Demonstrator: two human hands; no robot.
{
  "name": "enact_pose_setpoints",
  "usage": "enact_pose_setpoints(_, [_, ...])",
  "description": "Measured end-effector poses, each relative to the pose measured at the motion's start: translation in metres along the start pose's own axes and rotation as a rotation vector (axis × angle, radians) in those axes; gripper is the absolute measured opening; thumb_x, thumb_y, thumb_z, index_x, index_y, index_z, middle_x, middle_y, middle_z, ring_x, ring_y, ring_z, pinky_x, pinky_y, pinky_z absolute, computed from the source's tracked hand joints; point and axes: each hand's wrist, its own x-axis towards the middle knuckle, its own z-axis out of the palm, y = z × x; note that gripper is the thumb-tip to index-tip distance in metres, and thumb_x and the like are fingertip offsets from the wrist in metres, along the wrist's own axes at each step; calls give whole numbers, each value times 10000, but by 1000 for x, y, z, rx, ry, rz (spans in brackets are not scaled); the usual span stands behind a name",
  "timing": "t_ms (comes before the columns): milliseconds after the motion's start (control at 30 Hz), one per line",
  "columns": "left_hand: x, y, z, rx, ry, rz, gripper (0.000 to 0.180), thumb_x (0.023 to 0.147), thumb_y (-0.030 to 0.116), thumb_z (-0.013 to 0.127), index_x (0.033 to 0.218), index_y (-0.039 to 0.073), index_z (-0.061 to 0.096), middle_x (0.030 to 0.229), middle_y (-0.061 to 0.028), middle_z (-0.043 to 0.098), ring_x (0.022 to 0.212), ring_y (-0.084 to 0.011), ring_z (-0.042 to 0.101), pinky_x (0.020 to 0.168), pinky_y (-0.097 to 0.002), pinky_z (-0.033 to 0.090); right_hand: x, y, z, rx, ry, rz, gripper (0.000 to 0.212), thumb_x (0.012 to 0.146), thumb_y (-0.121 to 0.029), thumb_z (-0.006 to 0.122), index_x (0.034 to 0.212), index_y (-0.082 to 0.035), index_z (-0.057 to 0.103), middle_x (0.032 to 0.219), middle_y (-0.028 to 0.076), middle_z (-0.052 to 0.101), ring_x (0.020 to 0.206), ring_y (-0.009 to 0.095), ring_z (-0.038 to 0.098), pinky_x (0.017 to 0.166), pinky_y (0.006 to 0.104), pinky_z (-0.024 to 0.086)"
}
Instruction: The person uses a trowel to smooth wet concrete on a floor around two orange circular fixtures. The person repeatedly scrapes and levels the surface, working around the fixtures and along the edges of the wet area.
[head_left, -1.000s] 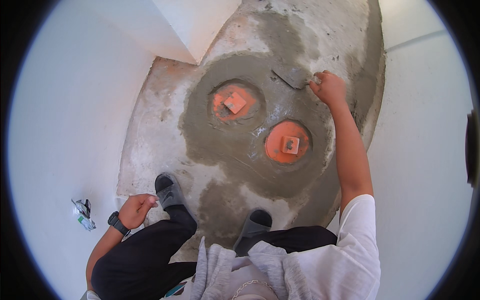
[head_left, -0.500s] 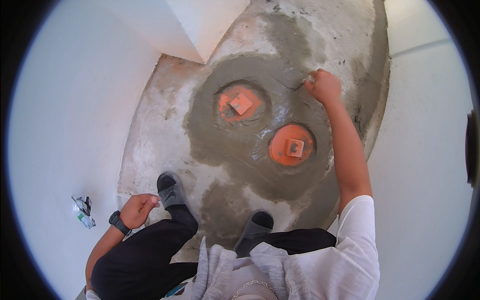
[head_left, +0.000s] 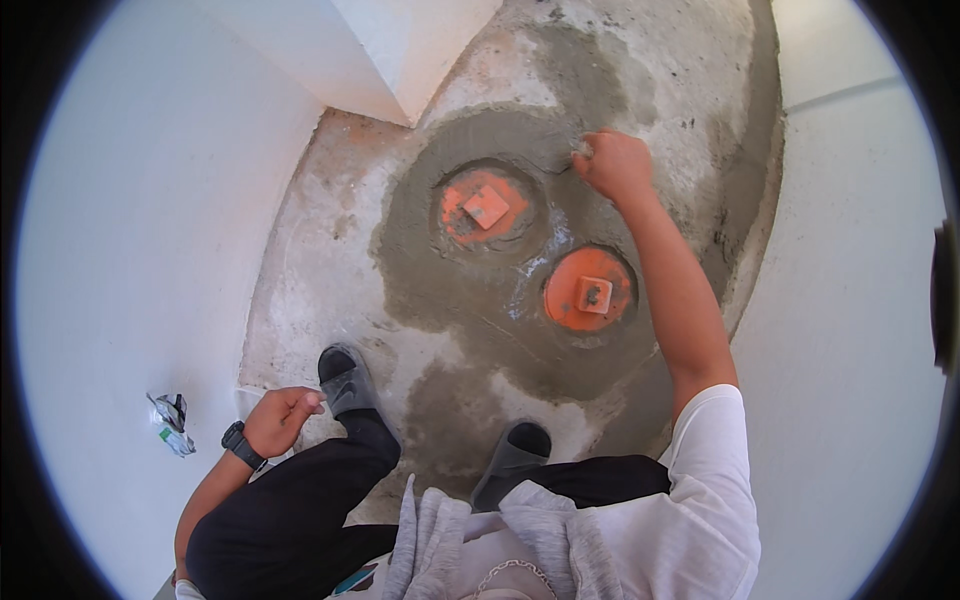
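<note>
Over wet grey mortar (head_left: 430, 270) spread on the floor, my right hand (head_left: 614, 166) is closed in a fist. A small pale bit shows at its fingers, but I cannot make out what it grips. Two round orange caps with square raised knobs are set in the mortar. The far-left cap (head_left: 462, 222) is smeared with grey; the nearer right cap (head_left: 566, 300) is cleaner. My left hand (head_left: 278, 422), with a dark watch (head_left: 240, 444) at the wrist, hovers by my left knee. Its fingers are curled and its thumb pressed in, with no held thing visible.
White walls rise at the left (head_left: 140, 250) and right (head_left: 850, 300), and a white corner (head_left: 385, 60) juts in at the far left. My sandalled feet (head_left: 350, 385) stand before the mortar. A crumpled wrapper (head_left: 172, 425) lies at the left.
My right hand has moved left across the mortar, nearer the far-left cap. My left hand stays by my knee; the view has shifted slightly.
</note>
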Motion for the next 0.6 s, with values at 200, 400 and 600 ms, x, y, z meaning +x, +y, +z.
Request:
enact_pose_setpoints(200, [0, -1, 0, 0, 20, 16, 472, 1115, 350, 495, 1161, -60, 725, 954, -176, 783, 922, -238, 754, 867, -345, 566, -3, 39, -10, -65, 4, 162, 377, 904, -446, 687, 1079, -126, 785, 1062, 112, 751, 998, 314, 730, 848, 463, 581])
enact_pose_setpoints(400, [3, 3, 0, 13, 9, 12, 474, 1113, 351, 494, 1163, -58, 728, 956, -181, 786, 920, -243, 758, 857, -343, 566, -33, 50, -17, -6, 40, 188, 378, 916, -443, 672, 1050, -106, 780, 1036, 113, 748, 962, 332, 731, 843, 466, 576])
enact_pose_setpoints(600, [6, 3, 1, 17, 0, 27, 504, 1111, 384, 495, 1154, -59, 730, 959, -172, 786, 938, -227, 748, 871, -346, 559, -56, 49, 1, -1, 1, 171, 383, 915, -440, 673, 1045, -94, 774, 1037, 130, 744, 991, 341, 722, 848, 469, 571])
